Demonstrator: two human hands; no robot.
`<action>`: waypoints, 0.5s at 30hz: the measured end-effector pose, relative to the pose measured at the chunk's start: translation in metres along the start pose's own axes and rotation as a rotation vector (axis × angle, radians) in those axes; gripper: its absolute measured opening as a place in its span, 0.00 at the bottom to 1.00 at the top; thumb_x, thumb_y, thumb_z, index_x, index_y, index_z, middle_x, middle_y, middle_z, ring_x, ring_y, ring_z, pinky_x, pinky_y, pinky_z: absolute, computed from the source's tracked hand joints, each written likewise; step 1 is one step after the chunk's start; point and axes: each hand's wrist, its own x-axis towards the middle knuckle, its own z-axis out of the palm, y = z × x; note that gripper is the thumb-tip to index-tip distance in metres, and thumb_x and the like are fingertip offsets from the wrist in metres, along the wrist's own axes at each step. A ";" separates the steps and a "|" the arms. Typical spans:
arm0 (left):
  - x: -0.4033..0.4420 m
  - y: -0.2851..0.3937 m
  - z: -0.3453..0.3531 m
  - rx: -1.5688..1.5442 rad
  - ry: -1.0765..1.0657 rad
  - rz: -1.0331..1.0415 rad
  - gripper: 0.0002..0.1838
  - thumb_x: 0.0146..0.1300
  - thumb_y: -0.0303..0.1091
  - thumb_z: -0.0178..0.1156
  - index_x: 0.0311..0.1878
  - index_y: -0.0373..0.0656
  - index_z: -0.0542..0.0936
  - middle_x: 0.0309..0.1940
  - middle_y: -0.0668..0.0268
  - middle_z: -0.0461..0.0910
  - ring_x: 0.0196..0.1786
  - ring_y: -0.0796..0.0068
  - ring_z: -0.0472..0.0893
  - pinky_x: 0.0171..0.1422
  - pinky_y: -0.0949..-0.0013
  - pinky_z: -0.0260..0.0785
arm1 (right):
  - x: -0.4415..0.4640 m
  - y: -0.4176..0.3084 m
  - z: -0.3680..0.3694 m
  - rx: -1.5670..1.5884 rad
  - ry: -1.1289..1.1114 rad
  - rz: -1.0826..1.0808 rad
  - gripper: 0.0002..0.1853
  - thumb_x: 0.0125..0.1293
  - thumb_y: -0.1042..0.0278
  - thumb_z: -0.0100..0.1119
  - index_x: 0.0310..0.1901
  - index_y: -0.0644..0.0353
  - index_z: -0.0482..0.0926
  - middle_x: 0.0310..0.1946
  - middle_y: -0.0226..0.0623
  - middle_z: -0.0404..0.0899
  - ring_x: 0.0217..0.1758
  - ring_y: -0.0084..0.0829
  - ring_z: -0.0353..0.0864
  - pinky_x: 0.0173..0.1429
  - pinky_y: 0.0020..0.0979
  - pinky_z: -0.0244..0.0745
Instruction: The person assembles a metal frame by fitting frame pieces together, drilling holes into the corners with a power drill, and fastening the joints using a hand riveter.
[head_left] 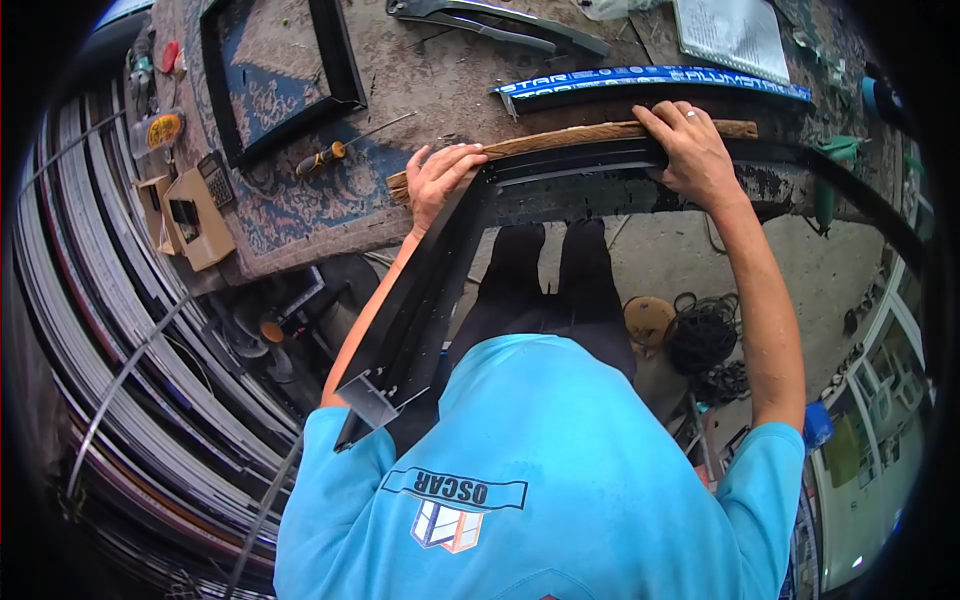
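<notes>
A black metal frame (580, 157) with profiled bars rests along the near edge of the carpet-covered bench. One of its bars (415, 290) slants back toward my body on the left, ending in an open cut profile near my shirt. Behind the frame lies a long wooden strip (570, 138). At the frame's left corner, my left hand (440, 185) is closed around the bar, its fingertips over the wood. My right hand (690, 155) grips the front bar, fingers reaching across to the strip and thumb on the near side.
On the bench are another black frame (345, 80), a screwdriver (322, 158), a blue-labelled profile (650, 82), a spiral notebook (733, 38) and a cardboard box (200, 220). Long profiles (130, 330) are racked at left. Black cord (700, 335) lies on the floor.
</notes>
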 end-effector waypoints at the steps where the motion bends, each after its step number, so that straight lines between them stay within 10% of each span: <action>1: 0.001 0.002 -0.001 0.002 0.015 -0.007 0.29 0.51 0.41 0.82 0.59 0.52 0.86 0.60 0.72 0.88 0.66 0.73 0.84 0.78 0.54 0.58 | -0.001 -0.003 -0.002 -0.020 -0.020 0.012 0.47 0.43 0.69 0.85 0.71 0.56 0.75 0.58 0.35 0.78 0.67 0.38 0.76 0.74 0.42 0.70; 7: 0.014 0.021 -0.011 -0.122 0.082 -0.108 0.09 0.68 0.39 0.68 0.50 0.57 0.89 0.54 0.76 0.90 0.59 0.74 0.86 0.70 0.57 0.62 | 0.015 -0.113 -0.062 0.630 0.102 -0.245 0.59 0.42 0.66 0.86 0.79 0.61 0.65 0.74 0.49 0.70 0.79 0.51 0.68 0.84 0.49 0.61; 15: 0.006 0.019 -0.010 -0.114 0.152 -0.083 0.18 0.59 0.39 0.68 0.54 0.56 0.88 0.56 0.76 0.88 0.58 0.73 0.85 0.70 0.56 0.64 | 0.042 -0.203 -0.057 0.863 0.190 -0.343 0.34 0.45 0.86 0.72 0.59 0.62 0.78 0.62 0.50 0.83 0.69 0.50 0.82 0.70 0.41 0.81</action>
